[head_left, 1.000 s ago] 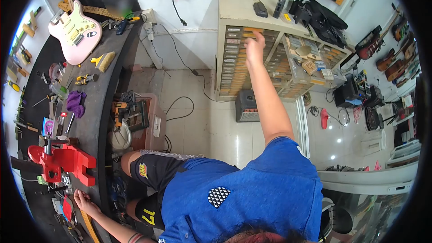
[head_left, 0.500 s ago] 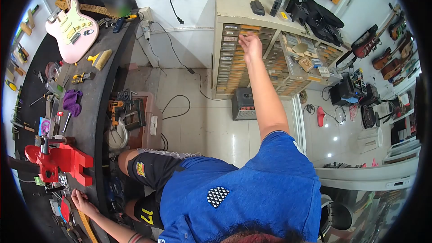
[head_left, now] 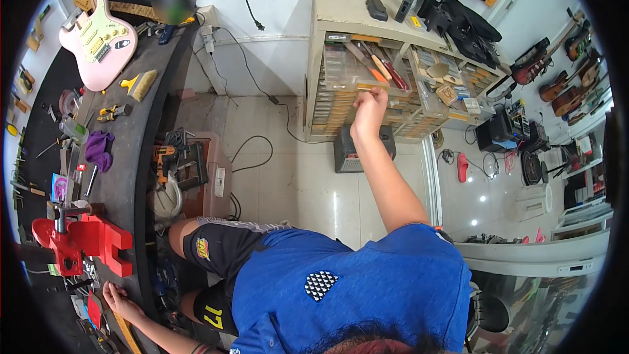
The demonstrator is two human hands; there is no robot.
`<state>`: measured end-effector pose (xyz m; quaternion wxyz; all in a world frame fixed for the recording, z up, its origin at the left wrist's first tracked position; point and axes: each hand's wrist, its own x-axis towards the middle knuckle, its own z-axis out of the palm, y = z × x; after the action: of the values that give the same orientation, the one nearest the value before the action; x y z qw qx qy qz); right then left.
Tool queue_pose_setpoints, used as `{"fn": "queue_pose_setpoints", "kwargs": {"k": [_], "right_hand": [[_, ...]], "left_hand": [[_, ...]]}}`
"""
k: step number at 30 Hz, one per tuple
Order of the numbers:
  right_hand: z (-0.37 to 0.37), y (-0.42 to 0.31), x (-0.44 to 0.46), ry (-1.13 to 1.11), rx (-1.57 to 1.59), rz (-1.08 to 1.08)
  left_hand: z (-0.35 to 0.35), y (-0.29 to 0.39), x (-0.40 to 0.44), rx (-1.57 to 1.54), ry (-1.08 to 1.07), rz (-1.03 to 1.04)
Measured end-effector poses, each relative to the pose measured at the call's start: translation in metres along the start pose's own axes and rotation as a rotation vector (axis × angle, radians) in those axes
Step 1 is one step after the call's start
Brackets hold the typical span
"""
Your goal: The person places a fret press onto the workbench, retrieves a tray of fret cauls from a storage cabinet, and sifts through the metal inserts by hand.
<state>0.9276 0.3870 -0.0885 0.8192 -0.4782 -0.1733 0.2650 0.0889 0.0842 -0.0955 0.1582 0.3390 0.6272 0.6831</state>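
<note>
My right hand (head_left: 370,110) is closed at the front edge of a shallow drawer (head_left: 341,77), pulled out from the cabinet (head_left: 317,33). Inside the drawer lie several long hand tools (head_left: 380,62) with wooden, orange and dark red handles; their exact kind is hard to tell. My left hand (head_left: 122,303) rests at the edge of the dark workbench (head_left: 124,187), fingers loosely apart, holding nothing I can see. Just beyond it stands a red vise (head_left: 98,242), and a yellowish wooden strip (head_left: 126,333) lies beside the wrist.
A pink guitar body (head_left: 98,42), a brush (head_left: 140,85) and a purple cloth (head_left: 99,151) lie on the bench. Another drawer (head_left: 436,85) sticks out at the cabinet's right. An amplifier (head_left: 350,151) stands on the floor below, near a cable (head_left: 288,118).
My right hand has moved from the cabinet front back toward my body, and the upper drawer has slid open, showing the tools inside. The left hand stays at the bench edge.
</note>
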Motion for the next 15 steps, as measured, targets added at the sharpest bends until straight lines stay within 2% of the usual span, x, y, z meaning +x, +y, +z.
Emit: {"fn": "queue_pose_setpoints", "kwargs": {"k": [10,15], "right_hand": [[0.021,0.016,0.011,0.093,-0.028,-0.041],[0.041,0.033,0.099,-0.115,-0.151,0.014]], "left_hand": [[-0.002,0.0,-0.001,0.009,0.015,-0.013],[0.004,0.006,-0.004,0.016,0.012,-0.01]]}}
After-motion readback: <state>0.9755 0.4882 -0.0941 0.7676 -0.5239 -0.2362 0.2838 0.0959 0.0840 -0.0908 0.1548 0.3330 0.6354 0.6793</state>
